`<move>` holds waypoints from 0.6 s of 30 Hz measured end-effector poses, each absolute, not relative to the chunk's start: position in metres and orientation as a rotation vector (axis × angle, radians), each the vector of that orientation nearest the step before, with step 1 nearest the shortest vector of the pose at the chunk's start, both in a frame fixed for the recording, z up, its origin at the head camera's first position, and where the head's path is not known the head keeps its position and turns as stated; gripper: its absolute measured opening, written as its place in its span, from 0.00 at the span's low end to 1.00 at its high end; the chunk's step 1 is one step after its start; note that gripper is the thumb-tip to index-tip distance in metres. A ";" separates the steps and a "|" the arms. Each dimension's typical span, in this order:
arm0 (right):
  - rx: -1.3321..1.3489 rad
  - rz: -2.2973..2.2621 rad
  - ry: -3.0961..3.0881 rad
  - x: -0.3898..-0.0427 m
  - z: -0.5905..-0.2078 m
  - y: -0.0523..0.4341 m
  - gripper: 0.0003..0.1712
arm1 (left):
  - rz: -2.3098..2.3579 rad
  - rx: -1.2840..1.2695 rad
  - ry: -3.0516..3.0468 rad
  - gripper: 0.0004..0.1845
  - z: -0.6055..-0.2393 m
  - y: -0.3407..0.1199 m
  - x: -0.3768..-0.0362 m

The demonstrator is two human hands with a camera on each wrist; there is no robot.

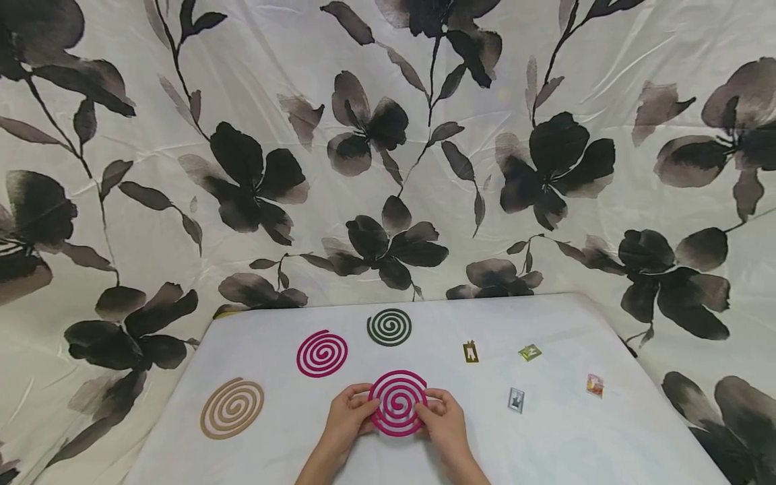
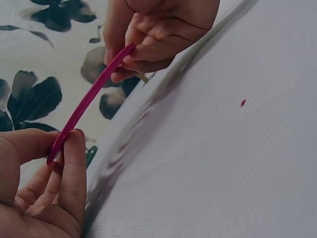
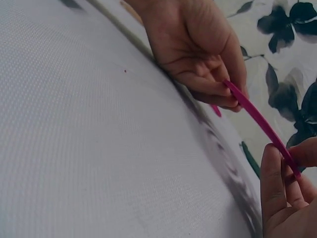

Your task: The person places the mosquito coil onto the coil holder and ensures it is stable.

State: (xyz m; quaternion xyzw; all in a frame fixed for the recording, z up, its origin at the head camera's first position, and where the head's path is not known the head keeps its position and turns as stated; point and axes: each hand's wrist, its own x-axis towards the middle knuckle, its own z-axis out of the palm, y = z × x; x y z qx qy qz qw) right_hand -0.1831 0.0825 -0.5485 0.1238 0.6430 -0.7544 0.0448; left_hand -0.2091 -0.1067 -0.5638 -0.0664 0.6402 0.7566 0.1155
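Observation:
Both hands hold up a pink mosquito coil [image 1: 398,404], a flat spiral, above the front of the white table. My left hand [image 1: 348,417] pinches its left edge between thumb and fingers. On the opposite edge, my right hand [image 1: 444,421] pinches it the same way. Seen nearly edge-on in the left wrist view, the coil [image 2: 91,96] is a thin, slightly bowed strip, raised off the cloth with its shadow below. The right wrist view also shows the coil [image 3: 262,124] spanning between the two hands.
A second pink coil [image 1: 322,353], a green coil [image 1: 389,327] and a brown coil [image 1: 233,408] lie behind and left. To the right lie small flat pieces: two gold ones [image 1: 470,351] [image 1: 530,352], a silver one [image 1: 516,400] and an orange-red one [image 1: 595,385]. Floral cloth [image 1: 388,155] hangs behind.

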 end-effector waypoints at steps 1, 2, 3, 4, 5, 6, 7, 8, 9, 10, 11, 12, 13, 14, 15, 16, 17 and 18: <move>0.372 -2.305 1.966 -0.182 -0.549 0.082 0.23 | 2.218 -0.200 1.869 0.27 -0.564 -0.107 -0.208; 0.370 -2.308 1.968 -0.182 -0.549 0.082 0.23 | 2.221 -0.202 1.864 0.27 -0.564 -0.107 -0.208; 0.372 -2.309 1.971 -0.181 -0.550 0.082 0.23 | 2.225 -0.202 1.858 0.27 -0.564 -0.106 -0.207; 0.370 -2.314 1.976 -0.181 -0.550 0.083 0.23 | 2.227 -0.195 1.855 0.27 -0.564 -0.106 -0.207; 0.380 -2.314 1.977 -0.182 -0.550 0.084 0.23 | 2.228 -0.190 1.855 0.27 -0.564 -0.104 -0.208; 0.387 -2.313 1.980 -0.182 -0.550 0.085 0.23 | 2.227 -0.183 1.860 0.27 -0.563 -0.103 -0.208; 0.398 -2.310 1.982 -0.182 -0.550 0.085 0.23 | 2.228 -0.183 1.860 0.27 -0.562 -0.102 -0.208; 0.407 -2.308 1.983 -0.182 -0.550 0.086 0.23 | 2.226 -0.183 1.863 0.27 -0.562 -0.101 -0.208; 0.416 -2.304 1.981 -0.183 -0.550 0.087 0.23 | 2.224 -0.182 1.867 0.27 -0.561 -0.100 -0.208; 0.420 -2.304 1.980 -0.183 -0.549 0.087 0.23 | 2.223 -0.185 1.867 0.27 -0.561 -0.099 -0.208; 0.428 -2.301 1.979 -0.183 -0.549 0.088 0.23 | 2.220 -0.187 1.871 0.28 -0.560 -0.099 -0.208; 0.430 -2.300 1.979 -0.183 -0.549 0.089 0.23 | 2.217 -0.188 1.872 0.28 -0.560 -0.098 -0.208; 0.431 -2.301 1.981 -0.183 -0.549 0.089 0.23 | 2.217 -0.193 1.867 0.28 -0.559 -0.097 -0.208; 0.427 -2.304 1.982 -0.183 -0.549 0.090 0.23 | 2.216 -0.189 1.865 0.28 -0.559 -0.097 -0.208; 0.425 -2.308 1.981 -0.183 -0.549 0.091 0.23 | 2.216 -0.186 1.864 0.28 -0.558 -0.096 -0.208; 0.422 -2.313 1.983 -0.183 -0.549 0.092 0.23 | 2.216 -0.181 1.862 0.28 -0.558 -0.095 -0.208; 0.420 -2.316 1.986 -0.183 -0.549 0.093 0.23 | 2.215 -0.173 1.863 0.28 -0.558 -0.095 -0.208; 0.417 -2.317 1.989 -0.183 -0.548 0.094 0.23 | 2.216 -0.168 1.859 0.28 -0.557 -0.094 -0.208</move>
